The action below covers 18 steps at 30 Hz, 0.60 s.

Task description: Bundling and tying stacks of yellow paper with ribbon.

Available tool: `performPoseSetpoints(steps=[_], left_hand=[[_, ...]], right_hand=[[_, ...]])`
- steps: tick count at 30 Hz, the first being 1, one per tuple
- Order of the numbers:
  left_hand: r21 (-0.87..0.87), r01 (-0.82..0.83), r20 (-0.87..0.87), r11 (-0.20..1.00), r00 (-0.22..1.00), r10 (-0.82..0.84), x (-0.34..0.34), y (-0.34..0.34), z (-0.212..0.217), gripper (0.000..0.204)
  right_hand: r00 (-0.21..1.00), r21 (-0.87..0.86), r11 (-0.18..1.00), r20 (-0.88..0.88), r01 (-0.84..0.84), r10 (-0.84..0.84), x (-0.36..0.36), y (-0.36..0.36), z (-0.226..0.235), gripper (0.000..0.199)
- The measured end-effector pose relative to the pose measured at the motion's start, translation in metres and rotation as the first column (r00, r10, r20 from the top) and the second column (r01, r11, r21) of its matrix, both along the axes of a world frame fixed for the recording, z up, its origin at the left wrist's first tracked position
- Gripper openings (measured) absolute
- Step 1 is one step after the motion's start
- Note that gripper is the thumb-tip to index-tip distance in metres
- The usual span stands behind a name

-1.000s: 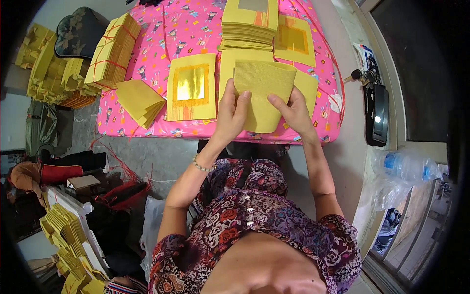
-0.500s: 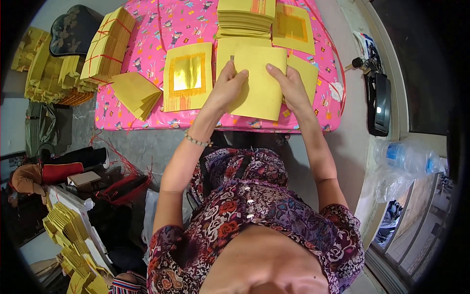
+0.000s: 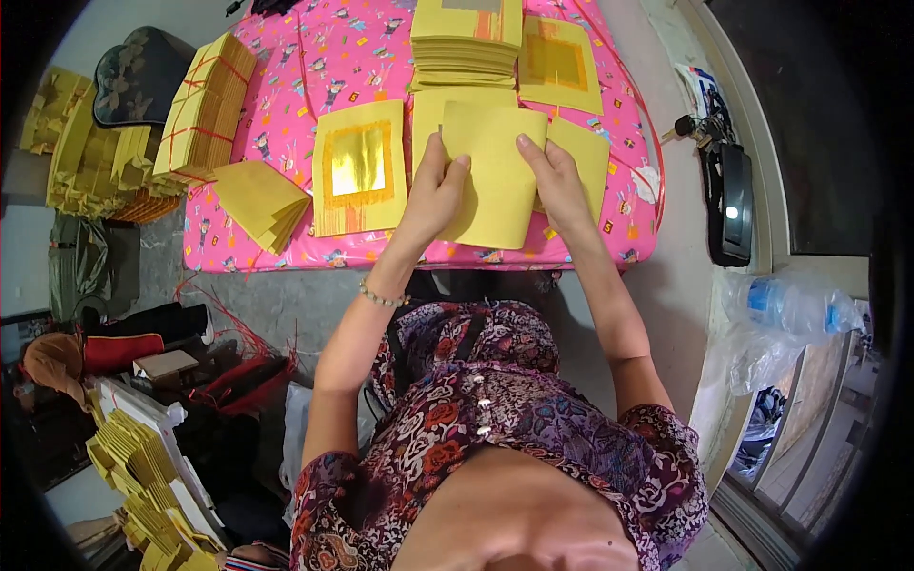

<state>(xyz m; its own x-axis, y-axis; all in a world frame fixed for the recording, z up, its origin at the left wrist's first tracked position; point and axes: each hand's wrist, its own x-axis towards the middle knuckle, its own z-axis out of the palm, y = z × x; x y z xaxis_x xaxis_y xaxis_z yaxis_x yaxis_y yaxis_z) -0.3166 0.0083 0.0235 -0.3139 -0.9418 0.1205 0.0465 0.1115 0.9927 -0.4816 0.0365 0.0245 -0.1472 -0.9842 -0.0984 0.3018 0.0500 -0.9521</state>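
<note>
A yellow paper sheet (image 3: 495,186), bowed along its length, is held upright between my two hands above the near edge of a pink patterned table covering (image 3: 271,233). My left hand (image 3: 436,195) is closed on its left edge, the thumb lying on the front. On the right edge, the thumb of my right hand (image 3: 555,181) presses the face while the fingers are behind it. To the left lies a sheet with a shiny gold square (image 3: 357,162). Partly behind my right hand is another plain yellow sheet (image 3: 588,162). A thick yellow paper stack (image 3: 465,55) stands beyond.
Red-tied yellow bundles (image 3: 205,109) and a fanned folded packet (image 3: 262,205) sit at the left. A gold-patched sheet (image 3: 557,65) lies far right. More folded yellow paper (image 3: 143,466) fills the lower left, near another person's striped sleeve (image 3: 257,560). A plastic bottle (image 3: 785,303) is at right.
The view has shifted slightly, so the table sits lower in the picture. Both hands keep hold of the yellow sheet, which looks a little more bowed.
</note>
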Motion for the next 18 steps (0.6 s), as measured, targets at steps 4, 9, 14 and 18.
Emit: performPoseSetpoints(steps=[4,9,14,18], left_hand=[[0.112,0.042,-0.074,0.993,0.997,-0.033,0.007,0.007,0.004,0.032],[0.164,0.107,-0.125,0.981,0.988,-0.087,0.009,0.01,0.014,0.029],[0.211,0.117,-0.164,0.97,0.983,-0.083,0.013,0.009,0.013,0.029],[0.257,0.144,-0.167,0.956,0.981,-0.103,0.018,0.004,0.014,0.03]], right_hand=[[0.996,-0.043,0.998,-0.074,-0.044,0.041,-0.002,0.003,0.0,0.027],[0.999,-0.096,0.995,-0.041,-0.002,-0.002,-0.006,0.002,0.002,0.024],[0.998,-0.036,0.997,-0.026,-0.063,0.062,-0.006,0.01,0.011,0.025],[0.963,0.032,0.981,-0.186,-0.191,0.194,-0.012,0.022,0.005,0.026]])
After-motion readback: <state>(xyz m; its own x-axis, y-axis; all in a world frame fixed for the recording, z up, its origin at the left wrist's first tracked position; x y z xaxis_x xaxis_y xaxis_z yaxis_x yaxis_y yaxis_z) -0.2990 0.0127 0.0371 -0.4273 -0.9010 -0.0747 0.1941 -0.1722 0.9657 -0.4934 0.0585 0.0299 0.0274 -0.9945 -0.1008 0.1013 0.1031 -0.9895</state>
